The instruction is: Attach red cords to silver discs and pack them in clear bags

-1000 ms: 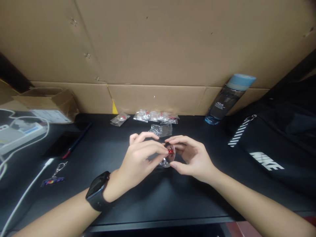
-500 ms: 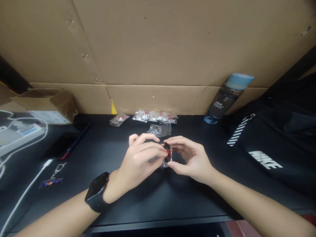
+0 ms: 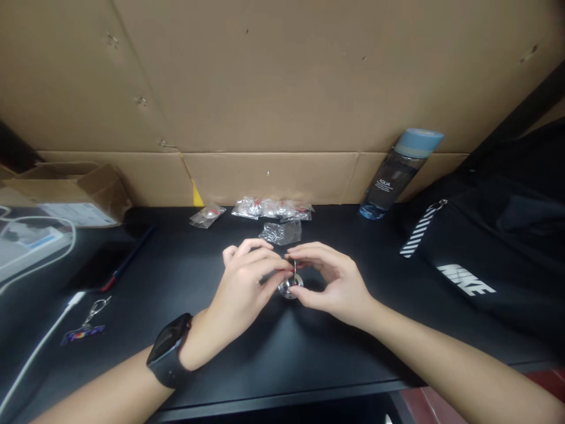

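Note:
My right hand (image 3: 329, 280) grips a thin shiny metal ring (image 3: 295, 272), seen nearly edge-on, with the thumb below and the fingers above. Beside it my left hand (image 3: 249, 282), wearing a black watch (image 3: 170, 348), pinches with thumb and forefinger at the ring's left side. A speck of red shows at those fingertips, mostly hidden, so its shape cannot be made out. Just under the fingers is a round silvery metal piece (image 3: 286, 290); whether it is joined to the ring I cannot tell. Behind the hands lies a crumpled clear plastic bag (image 3: 281, 232).
Several bagged silvery pieces (image 3: 271, 208) lie against the cardboard wall (image 3: 265, 94), with another small bag (image 3: 208, 215) to their left. A water bottle (image 3: 399, 174) and black bag (image 3: 454, 253) stand right. At left are a carton (image 3: 83, 194), phone (image 3: 99, 265), keychain (image 3: 90, 327) and white cable (image 3: 39, 353).
The ring has turned more edge-on, and less of the red piece shows. More of the round silvery piece below is visible. The whole view has shifted slightly.

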### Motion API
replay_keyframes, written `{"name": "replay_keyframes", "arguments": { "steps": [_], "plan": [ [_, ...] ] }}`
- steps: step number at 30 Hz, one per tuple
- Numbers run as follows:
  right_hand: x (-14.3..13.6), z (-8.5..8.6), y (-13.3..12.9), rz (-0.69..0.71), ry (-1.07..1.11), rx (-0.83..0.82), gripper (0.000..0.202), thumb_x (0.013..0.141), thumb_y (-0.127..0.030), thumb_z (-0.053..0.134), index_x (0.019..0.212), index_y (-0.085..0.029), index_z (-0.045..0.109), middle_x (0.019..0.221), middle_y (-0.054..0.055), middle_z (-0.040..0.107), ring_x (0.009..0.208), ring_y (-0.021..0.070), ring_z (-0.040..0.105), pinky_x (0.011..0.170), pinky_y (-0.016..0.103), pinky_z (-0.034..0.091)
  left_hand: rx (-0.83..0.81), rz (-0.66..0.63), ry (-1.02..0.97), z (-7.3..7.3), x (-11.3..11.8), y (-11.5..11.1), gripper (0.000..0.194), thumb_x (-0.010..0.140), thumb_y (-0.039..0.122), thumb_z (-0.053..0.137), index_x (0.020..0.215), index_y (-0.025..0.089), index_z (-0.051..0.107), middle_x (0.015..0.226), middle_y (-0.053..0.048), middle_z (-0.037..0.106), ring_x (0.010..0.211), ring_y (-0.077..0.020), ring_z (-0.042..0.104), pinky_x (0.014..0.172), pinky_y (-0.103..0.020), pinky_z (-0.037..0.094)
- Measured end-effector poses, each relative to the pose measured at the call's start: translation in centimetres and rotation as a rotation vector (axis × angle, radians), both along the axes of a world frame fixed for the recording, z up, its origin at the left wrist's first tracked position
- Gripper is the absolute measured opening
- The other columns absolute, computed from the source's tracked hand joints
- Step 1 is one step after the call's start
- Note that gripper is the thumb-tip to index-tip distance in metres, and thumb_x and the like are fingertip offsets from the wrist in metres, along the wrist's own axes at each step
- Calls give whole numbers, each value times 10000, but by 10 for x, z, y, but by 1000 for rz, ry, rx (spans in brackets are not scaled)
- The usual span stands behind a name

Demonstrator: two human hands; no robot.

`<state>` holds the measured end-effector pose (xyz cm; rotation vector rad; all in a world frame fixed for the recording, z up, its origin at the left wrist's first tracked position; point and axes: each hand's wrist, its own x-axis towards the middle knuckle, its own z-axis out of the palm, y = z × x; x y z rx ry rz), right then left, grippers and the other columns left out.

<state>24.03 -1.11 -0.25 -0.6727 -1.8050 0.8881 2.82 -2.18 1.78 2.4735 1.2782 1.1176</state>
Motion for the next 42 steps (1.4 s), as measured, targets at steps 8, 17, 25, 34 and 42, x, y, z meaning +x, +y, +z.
{"name": "replay_keyframes", "arguments": {
  "steps": [8,17,25,34,42],
  "plan": [
    [0,2,0,-72,-132,166,510,762,-134,836,1242,-258,715,1241,73,720,1125,245,694,1002,390,581,-208,43,-4,0,1,3,132,925,193,689,864,279,770,1076,-23,666,1086,-260,551,899,-422,329],
    [1,2,0,-36,-174,231,526,830,-135,807,1321,-273,676,1295,50,731,1151,215,717,1045,344,572,-439,-48,-196,-5,-4,12,147,896,217,689,782,257,773,1017,-17,648,1022,-226,586,911,-376,435],
    [3,0,1,-107,-185,199,598,750,-278,918,1300,-262,683,1135,37,781,961,199,761,916,319,632,-470,-89,-239,-10,-4,15,104,890,218,727,813,252,789,989,-15,658,957,-203,618,855,-336,458],
    [0,-2,-2,-87,-71,-1,603,747,-292,919,1293,-263,664,1128,54,789,1018,244,770,900,380,662,194,-130,20,-15,-7,12,112,972,155,653,899,207,720,1002,-39,679,1037,-227,582,870,-396,335],
    [4,-3,2,-68,-72,53,648,737,-307,927,1324,-270,656,1183,54,774,1082,247,755,994,404,633,-13,-57,23,-11,-1,8,184,980,162,610,886,239,749,1067,-54,665,1104,-255,545,906,-401,360]
  ]
}}
